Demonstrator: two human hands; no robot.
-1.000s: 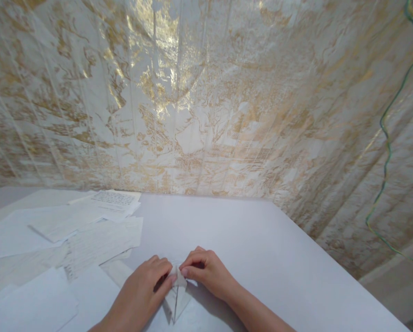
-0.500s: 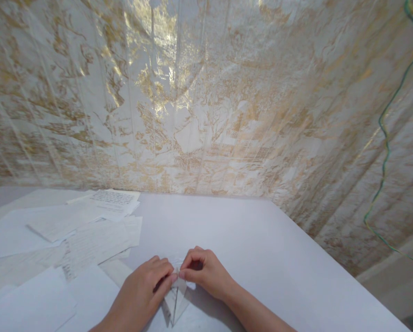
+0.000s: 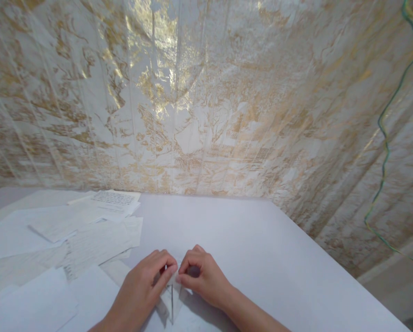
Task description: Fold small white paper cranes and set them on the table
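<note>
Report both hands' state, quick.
Left hand: closed, fingertips and thumb pinching the folded paper near its far end.
Right hand: closed, pinching the same paper from the other side.

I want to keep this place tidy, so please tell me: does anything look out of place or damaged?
The sheets on the left of the table overlap untidily at different angles, and a green wire hangs in bends at right. I see no spill. The folded paper is partly hidden, so I cannot judge its condition.

loose papers overlapping on table, left; gold-patterned wall behind; green-yellow wire right.
</note>
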